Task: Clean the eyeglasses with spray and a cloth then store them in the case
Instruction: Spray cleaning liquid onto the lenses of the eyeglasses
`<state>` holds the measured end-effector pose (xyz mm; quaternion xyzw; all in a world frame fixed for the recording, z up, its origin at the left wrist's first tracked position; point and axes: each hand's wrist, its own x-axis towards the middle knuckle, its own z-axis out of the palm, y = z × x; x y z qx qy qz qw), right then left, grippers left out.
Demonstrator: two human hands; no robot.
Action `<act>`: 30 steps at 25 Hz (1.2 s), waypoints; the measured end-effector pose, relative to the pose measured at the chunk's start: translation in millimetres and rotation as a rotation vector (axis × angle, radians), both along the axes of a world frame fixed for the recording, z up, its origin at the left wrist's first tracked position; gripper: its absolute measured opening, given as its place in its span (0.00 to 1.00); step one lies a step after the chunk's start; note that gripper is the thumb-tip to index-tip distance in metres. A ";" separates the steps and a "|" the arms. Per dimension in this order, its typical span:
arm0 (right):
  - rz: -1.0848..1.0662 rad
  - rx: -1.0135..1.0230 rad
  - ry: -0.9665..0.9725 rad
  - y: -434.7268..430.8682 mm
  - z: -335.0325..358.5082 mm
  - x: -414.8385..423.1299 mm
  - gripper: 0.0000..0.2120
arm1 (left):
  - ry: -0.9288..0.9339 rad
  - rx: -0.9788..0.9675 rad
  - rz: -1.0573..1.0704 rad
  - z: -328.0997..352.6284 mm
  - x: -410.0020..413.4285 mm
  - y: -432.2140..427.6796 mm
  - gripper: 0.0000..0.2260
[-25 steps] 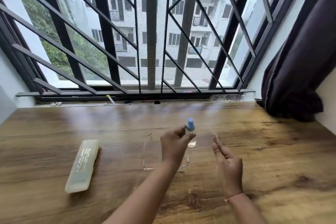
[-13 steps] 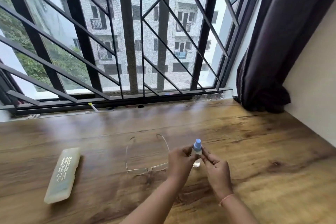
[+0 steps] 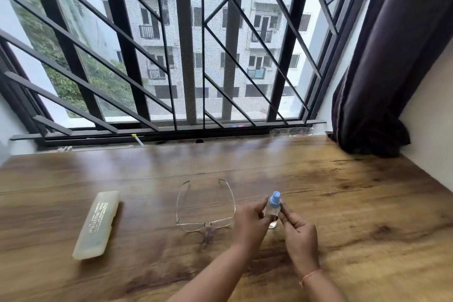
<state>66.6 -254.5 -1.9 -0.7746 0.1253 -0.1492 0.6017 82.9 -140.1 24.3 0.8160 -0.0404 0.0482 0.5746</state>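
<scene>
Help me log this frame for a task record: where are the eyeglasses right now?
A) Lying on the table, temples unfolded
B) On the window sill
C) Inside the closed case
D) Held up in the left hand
A: the eyeglasses lie unfolded on the table, to the right of the closed case, while the left hand and right hand hold the spray bottle.

My left hand (image 3: 248, 223) and right hand (image 3: 299, 230) are bare, with no rings that I can make out. Both forearms (image 3: 215, 274) are bare down to the frame's lower edge. A thin orange-pink thread (image 3: 309, 276) circles my right wrist, a single snug strand.
</scene>
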 end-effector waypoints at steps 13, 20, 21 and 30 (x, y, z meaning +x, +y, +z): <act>0.014 -0.462 -0.734 44.2 45.1 -31.8 0.18 | -0.494 0.203 0.452 0.3 -71.1 126.6 0.12; 0.251 -0.522 -0.321 79.1 -9.8 -3.8 0.28 | -0.403 0.546 0.403 -38.8 -50.1 180.2 0.16; 0.262 -0.541 -0.295 78.6 -13.8 -1.2 0.30 | -0.384 0.584 0.380 -43.4 -47.9 180.7 0.16; 0.255 -0.594 -0.260 78.6 -18.8 5.5 0.26 | -0.342 0.548 0.306 -52.5 -37.0 179.3 0.15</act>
